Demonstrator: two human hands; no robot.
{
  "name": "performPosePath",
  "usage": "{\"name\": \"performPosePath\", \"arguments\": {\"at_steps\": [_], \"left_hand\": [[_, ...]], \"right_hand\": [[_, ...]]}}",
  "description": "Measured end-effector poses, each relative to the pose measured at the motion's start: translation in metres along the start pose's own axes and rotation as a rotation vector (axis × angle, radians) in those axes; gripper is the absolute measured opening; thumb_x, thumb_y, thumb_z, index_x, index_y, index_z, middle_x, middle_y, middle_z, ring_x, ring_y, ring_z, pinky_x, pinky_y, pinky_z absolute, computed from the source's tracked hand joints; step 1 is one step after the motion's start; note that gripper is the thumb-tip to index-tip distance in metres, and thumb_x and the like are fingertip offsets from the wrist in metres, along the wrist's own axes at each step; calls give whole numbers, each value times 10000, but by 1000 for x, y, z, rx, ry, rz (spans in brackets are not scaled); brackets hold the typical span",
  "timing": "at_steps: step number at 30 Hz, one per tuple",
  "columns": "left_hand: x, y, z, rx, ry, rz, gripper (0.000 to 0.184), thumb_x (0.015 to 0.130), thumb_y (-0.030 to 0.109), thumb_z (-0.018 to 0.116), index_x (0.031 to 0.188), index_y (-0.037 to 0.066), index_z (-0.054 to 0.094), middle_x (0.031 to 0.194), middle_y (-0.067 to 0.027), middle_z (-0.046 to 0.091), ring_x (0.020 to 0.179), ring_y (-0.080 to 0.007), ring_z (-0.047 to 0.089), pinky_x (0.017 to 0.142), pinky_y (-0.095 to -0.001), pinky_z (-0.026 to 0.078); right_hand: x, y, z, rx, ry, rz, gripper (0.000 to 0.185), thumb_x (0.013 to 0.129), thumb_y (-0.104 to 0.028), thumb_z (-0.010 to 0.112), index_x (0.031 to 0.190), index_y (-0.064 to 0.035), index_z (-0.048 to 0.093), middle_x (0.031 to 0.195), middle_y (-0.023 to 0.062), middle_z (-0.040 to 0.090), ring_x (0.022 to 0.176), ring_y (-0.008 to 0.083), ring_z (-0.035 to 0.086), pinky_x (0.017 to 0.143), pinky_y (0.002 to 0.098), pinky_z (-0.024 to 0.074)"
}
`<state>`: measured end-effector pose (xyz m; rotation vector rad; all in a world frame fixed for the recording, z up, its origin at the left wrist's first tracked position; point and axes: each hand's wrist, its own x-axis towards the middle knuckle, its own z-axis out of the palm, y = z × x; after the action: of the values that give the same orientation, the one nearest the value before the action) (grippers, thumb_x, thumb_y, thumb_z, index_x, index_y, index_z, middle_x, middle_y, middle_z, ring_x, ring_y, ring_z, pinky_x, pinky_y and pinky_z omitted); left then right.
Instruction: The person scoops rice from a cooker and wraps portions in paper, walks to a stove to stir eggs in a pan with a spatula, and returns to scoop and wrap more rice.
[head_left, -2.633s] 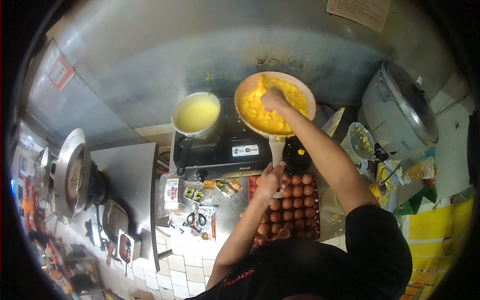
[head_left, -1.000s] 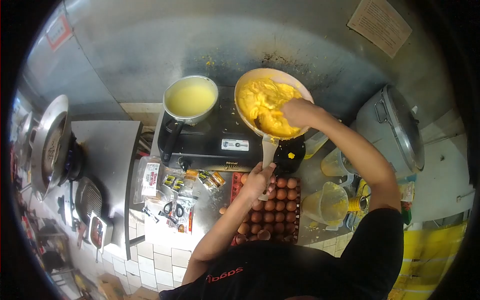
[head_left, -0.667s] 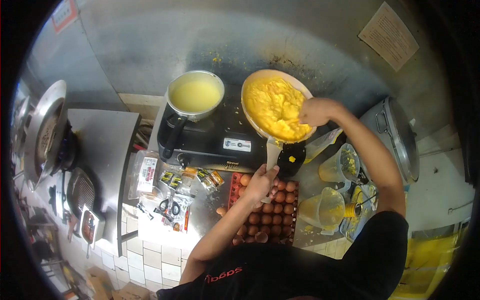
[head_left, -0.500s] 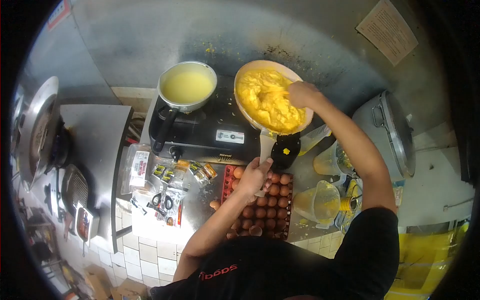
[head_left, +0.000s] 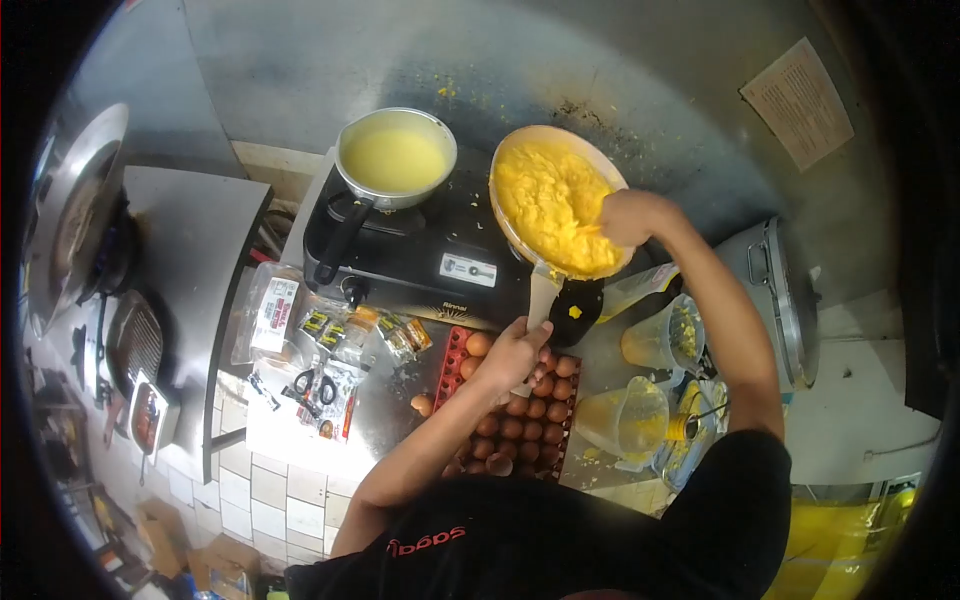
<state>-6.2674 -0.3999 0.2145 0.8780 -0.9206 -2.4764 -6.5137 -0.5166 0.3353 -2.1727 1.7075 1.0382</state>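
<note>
My left hand (head_left: 514,358) is wrapped round the pale handle of a frying pan (head_left: 512,238), which is tilted over the right side of the stove. Soft yellow scrambled eggs (head_left: 553,200) fill the pan. At the pan's right rim, my right hand (head_left: 634,218) is closed over the eggs; whatever it grips is mostly hidden by the fingers and egg. Below my left hand lies a red tray of brown eggs (head_left: 535,408). A saucepan (head_left: 447,178) of pale yellow liquid stands on the left burner, its black handle pointing toward me.
Two plastic jugs (head_left: 640,418) smeared with yellow stand right of the eggs, near a big lidded pot (head_left: 775,300). Sachets (head_left: 350,335) and black-handled scissors (head_left: 318,387) lie on the counter left. A wok (head_left: 75,215) stands far left. Behind the stove (head_left: 410,280) rises a metal wall.
The whole view has shifted slightly. My right hand has moved the eggs about in the pan, now lower along its right rim. My left hand keeps its hold on the handle.
</note>
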Motion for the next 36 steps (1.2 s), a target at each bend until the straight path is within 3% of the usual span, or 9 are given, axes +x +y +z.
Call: {"name": "performPosePath", "arguments": {"at_steps": [5, 9, 12, 16, 20, 24, 27, 30, 36], "left_hand": [[3, -8, 2, -1, -6, -18, 241, 1004, 277, 502, 1096, 60, 450, 695, 3, 467, 507, -90, 438, 434, -239, 364], [3, -11, 0, -8, 0, -8, 245, 1003, 272, 503, 1090, 49, 456, 698, -1, 465, 512, -92, 439, 432, -239, 362], [7, -9, 0, 20, -12, 16, 250, 995, 313, 489, 967, 65, 468, 693, -4, 473, 494, -96, 446, 417, -245, 367], [10, -20, 6, 23, 22, 58, 257, 993, 316, 475, 925, 68, 469, 697, -11, 481, 485, -96, 448, 401, -249, 366], [0, -13, 14, -35, 26, 6, 240, 1004, 276, 500, 1060, 55, 427, 714, -13, 458, 490, -102, 426, 416, -257, 375], [3, -15, 14, -48, 13, -9, 229, 1011, 273, 486, 1044, 58, 413, 724, -16, 464, 508, -106, 441, 427, -260, 383], [2, -15, 14, -57, 7, 7, 231, 1011, 273, 486, 1044, 58, 411, 726, -16, 465, 516, -106, 447, 429, -261, 384], [2, -17, 14, -46, 17, 16, 238, 1009, 274, 492, 1059, 55, 414, 725, -15, 466, 516, -106, 448, 429, -256, 381], [-3, -10, 13, -86, 27, -17, 246, 1004, 277, 505, 1060, 51, 427, 718, -12, 466, 515, -103, 448, 426, -243, 373]], "right_hand": [[46, -4, 8, 140, 234, 337, 241, 710, -60, 548, 848, 30, 724, 903, 258, 685, 830, 365, 685, 726, 441, 536], [16, 9, -2, -168, -213, 119, 255, 793, -163, 539, 846, 14, 716, 897, 266, 670, 794, 396, 662, 673, 463, 515], [20, -13, -12, 150, 56, -33, 274, 799, -172, 537, 858, 31, 710, 887, 267, 670, 786, 397, 661, 667, 458, 513], [50, 31, -12, 90, 256, 244, 243, 742, -69, 506, 814, 63, 697, 783, 273, 662, 713, 382, 664, 614, 447, 512], [-57, 13, -92, 242, -52, 393, 244, 849, -234, 579, 873, -45, 731, 642, 117, 663, 452, 176, 591, 455, 335, 488], [-91, -32, -89, 272, -268, 187, 246, 856, -224, 570, 854, -31, 721, 595, 115, 643, 501, 196, 625, 497, 347, 507], [-29, -32, -4, 2, -8, 167, 226, 773, -159, 573, 788, 27, 700, 758, 269, 657, 756, 406, 668, 685, 469, 529], [-4, -1, 1, -48, 357, 242, 220, 780, -166, 582, 798, 13, 708, 728, 241, 670, 647, 359, 669, 617, 440, 534], [-79, -15, -81, 283, -189, 281, 215, 826, -173, 577, 808, -4, 709, 655, 149, 665, 452, 199, 594, 496, 352, 508]]}}
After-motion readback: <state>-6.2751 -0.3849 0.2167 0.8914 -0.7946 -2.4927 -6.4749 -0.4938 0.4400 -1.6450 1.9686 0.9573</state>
